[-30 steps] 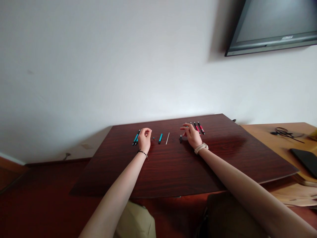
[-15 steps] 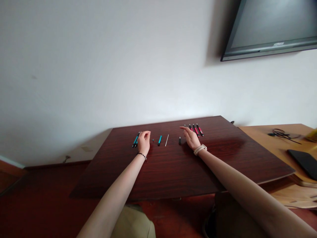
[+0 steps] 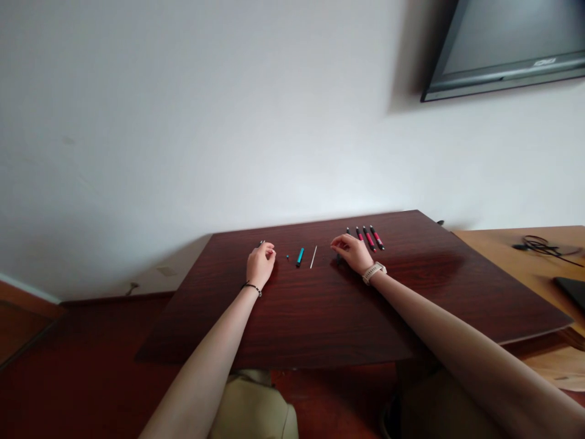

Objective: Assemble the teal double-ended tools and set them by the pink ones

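Note:
My left hand (image 3: 261, 264) is closed, fingers bent together, at the left of the dark wooden table (image 3: 301, 317). A pen tip (image 3: 262, 242) shows just beyond its fingers; anything in its grasp is hidden. To its right lie a tiny teal piece (image 3: 287, 256), a teal pen barrel (image 3: 300, 256) and a thin white refill (image 3: 313, 256), apart from each other. My right hand (image 3: 353, 252) is curled over the table, fingertips drawn in. Partly under it is a short black pen part (image 3: 339, 259); whether the fingers grip anything is hidden.
Several pink and black pens (image 3: 368, 238) lie in a row behind my right hand. A lighter wooden table (image 3: 498, 247) adjoins on the right, with a coiled black cable (image 3: 542, 245) and a dark flat object (image 3: 573, 289). A screen (image 3: 516, 49) hangs on the wall.
My right hand has shifted slightly left over the black pen part, its extended index finger now bent. My left hand has moved left and covers most of the teal pens. The view turned slightly.

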The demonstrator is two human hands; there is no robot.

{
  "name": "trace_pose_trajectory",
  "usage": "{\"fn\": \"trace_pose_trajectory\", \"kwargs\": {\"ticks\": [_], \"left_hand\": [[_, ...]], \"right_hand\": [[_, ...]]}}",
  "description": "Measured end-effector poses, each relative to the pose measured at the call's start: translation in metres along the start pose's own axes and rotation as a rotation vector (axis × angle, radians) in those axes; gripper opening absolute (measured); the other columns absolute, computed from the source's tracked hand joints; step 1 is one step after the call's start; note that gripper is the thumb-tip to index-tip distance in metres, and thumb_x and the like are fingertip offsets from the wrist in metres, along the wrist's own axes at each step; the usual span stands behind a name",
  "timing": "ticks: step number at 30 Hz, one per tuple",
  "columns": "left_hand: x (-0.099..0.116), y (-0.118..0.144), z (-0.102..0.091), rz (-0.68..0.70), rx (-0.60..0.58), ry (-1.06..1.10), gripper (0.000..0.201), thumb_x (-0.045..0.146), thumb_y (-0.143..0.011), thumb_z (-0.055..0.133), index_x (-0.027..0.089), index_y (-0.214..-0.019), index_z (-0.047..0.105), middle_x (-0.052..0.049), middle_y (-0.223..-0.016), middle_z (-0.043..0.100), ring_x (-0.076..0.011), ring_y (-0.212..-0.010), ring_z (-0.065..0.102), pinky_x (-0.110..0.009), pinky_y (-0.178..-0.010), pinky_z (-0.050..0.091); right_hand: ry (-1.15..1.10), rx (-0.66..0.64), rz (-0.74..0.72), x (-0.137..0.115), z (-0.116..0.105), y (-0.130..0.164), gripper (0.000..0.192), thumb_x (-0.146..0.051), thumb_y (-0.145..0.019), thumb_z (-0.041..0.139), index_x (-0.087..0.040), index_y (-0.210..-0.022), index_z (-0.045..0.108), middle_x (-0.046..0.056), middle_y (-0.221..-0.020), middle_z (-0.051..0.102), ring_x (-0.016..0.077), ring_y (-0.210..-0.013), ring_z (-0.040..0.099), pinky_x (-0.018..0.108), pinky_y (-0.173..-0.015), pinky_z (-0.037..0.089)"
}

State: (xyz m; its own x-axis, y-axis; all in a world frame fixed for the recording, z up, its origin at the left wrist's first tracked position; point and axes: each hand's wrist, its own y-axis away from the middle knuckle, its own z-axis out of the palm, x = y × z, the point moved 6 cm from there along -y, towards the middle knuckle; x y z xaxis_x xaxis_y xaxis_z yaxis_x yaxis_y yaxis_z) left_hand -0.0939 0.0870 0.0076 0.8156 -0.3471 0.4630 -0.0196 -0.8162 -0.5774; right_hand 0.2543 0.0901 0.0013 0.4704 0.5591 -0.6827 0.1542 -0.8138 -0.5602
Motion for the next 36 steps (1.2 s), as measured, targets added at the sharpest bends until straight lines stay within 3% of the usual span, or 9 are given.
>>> {"fn": "trace_pose_trajectory", "kwargs": {"ticks": [5,11,27,36], "left_hand": [[0.003,0.000,0.009,0.027,-0.113,-0.011,0.021,0.011,-0.088,0.070,0.026,-0.103,0.071,-0.003,-0.093,0.079,-0.0234,-0.087,0.074,-0.039,-0.088,0.057],[0.010,0.001,0.009,0.032,-0.176,-0.085,0.022,0.012,-0.090,0.066,0.025,-0.107,0.072,-0.003,-0.098,0.080,-0.0233,-0.097,0.074,-0.038,-0.094,0.053],[0.015,0.004,0.011,0.087,-0.236,-0.162,0.017,0.019,-0.094,0.062,0.025,-0.106,0.073,-0.006,-0.106,0.075,-0.0278,-0.108,0.067,-0.043,-0.097,0.043],[0.014,0.003,0.011,0.068,-0.244,-0.150,0.017,0.021,-0.094,0.063,0.025,-0.108,0.072,-0.006,-0.106,0.076,-0.0278,-0.107,0.067,-0.044,-0.097,0.043]], "right_hand": [[0.161,-0.094,-0.070,-0.002,0.005,0.000,0.013,-0.029,-0.099,0.065,-0.023,-0.108,0.073,0.006,-0.094,0.076,0.0247,-0.088,0.069,0.040,-0.084,0.055],[0.241,-0.099,-0.115,-0.005,0.008,0.004,0.020,-0.022,-0.096,0.068,-0.025,-0.114,0.074,0.006,-0.098,0.079,0.0271,-0.096,0.067,0.041,-0.091,0.056],[0.210,-0.137,0.028,0.011,0.008,0.004,0.017,-0.025,-0.091,0.073,-0.026,-0.107,0.075,0.004,-0.096,0.080,0.0260,-0.097,0.070,0.040,-0.090,0.055],[0.233,-0.121,-0.025,-0.001,0.006,0.003,0.021,-0.024,-0.091,0.069,-0.025,-0.112,0.073,0.005,-0.102,0.080,0.0269,-0.098,0.069,0.041,-0.092,0.055]]}}
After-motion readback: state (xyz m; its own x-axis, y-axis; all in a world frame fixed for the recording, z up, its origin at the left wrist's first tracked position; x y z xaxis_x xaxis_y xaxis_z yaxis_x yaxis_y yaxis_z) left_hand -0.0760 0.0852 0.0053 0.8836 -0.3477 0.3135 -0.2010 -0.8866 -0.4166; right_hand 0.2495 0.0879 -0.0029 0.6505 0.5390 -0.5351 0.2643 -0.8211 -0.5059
